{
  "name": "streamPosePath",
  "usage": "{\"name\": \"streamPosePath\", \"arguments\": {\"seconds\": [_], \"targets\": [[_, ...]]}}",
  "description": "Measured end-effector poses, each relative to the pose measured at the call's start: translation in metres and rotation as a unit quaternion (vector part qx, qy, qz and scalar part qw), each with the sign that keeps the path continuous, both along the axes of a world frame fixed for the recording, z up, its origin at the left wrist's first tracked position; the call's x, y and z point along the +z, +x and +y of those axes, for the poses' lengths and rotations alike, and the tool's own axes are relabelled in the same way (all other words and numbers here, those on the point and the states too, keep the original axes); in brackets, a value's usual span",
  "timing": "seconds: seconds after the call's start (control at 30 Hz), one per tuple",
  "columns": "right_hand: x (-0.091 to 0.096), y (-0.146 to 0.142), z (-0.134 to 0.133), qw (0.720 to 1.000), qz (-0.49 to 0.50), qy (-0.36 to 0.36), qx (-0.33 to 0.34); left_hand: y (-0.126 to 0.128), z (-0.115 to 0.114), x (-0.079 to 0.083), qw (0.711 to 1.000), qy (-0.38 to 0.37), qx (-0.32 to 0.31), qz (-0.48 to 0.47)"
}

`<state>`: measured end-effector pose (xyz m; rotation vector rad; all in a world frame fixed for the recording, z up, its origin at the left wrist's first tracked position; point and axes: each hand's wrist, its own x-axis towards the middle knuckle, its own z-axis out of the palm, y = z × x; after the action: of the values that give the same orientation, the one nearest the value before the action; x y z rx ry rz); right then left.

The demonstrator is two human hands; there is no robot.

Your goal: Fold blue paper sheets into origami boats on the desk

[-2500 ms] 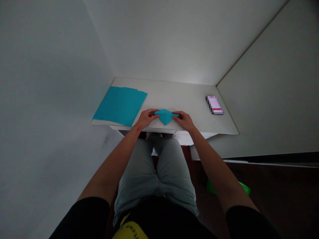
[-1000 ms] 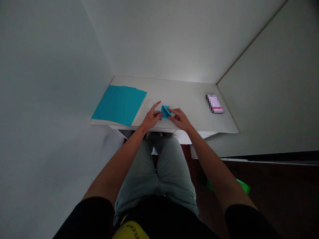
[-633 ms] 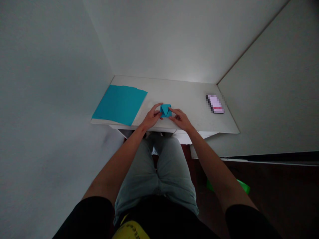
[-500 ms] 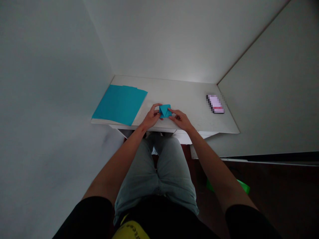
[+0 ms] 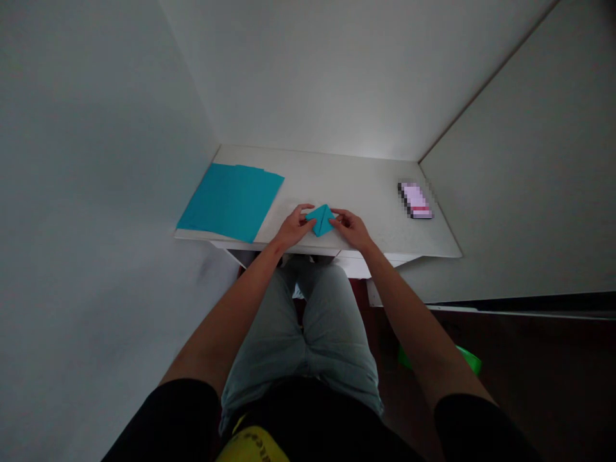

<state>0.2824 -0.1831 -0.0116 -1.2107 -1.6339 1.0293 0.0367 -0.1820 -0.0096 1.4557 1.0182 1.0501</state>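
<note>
Between my two hands is a small folded piece of blue paper (image 5: 322,220), diamond-shaped from here, with a crease or slit down its middle. My left hand (image 5: 294,228) grips its left corner, thumb on top and fingers behind. On the opposite corner, my right hand (image 5: 351,228) pinches the paper the same way, thumb on the face. The fingertips behind the paper are partly hidden. Both hands are over the front part of a white tabletop (image 5: 356,186).
Several overlapping blue paper sheets (image 5: 231,199) lie on the table's left side, reaching its front edge. At the right lies a phone (image 5: 415,200), its screen pixelated. Walls close in behind and at the left, a pale panel (image 5: 520,192) at the right. Something green (image 5: 469,360) is on the floor.
The folded paper has turned from a squarish outline with a triangular flap to a diamond standing on its corner. Both thumbs now rest on its face.
</note>
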Motion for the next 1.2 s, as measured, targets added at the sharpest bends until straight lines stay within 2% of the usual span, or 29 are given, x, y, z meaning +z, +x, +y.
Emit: {"name": "streamPosePath", "arguments": {"seconds": [0.13, 0.23, 0.47, 0.6, 0.73, 0.83, 1.03, 1.2], "targets": [[0.005, -0.002, -0.003, 1.0, -0.028, 0.002, -0.013, -0.001, 0.001, 0.004, 0.997, 0.044, 0.007, 0.067], [0.009, -0.003, -0.005, 0.999, -0.026, 0.007, -0.023, 0.0, 0.0, 0.009, 0.995, 0.059, 0.03, 0.072], [0.01, -0.002, -0.004, 0.997, -0.005, 0.049, -0.051, -0.001, -0.001, 0.01, 0.996, 0.05, 0.071, 0.027], [0.006, 0.001, -0.002, 0.994, 0.035, 0.053, -0.089, -0.002, 0.003, 0.008, 0.992, 0.048, 0.119, 0.005], [0.004, 0.002, 0.001, 0.987, 0.09, 0.037, -0.128, -0.001, 0.006, 0.006, 0.986, 0.006, 0.158, -0.053], [0.003, 0.001, 0.002, 0.987, 0.095, 0.035, -0.126, 0.002, 0.007, 0.005, 0.979, -0.024, 0.176, -0.097], [0.006, 0.001, 0.001, 0.99, 0.105, 0.023, -0.092, 0.001, 0.005, 0.008, 0.982, -0.026, 0.155, -0.1], [0.012, 0.0, -0.005, 0.995, 0.083, 0.005, -0.059, -0.008, -0.001, 0.013, 0.992, 0.002, 0.123, -0.011]]}}
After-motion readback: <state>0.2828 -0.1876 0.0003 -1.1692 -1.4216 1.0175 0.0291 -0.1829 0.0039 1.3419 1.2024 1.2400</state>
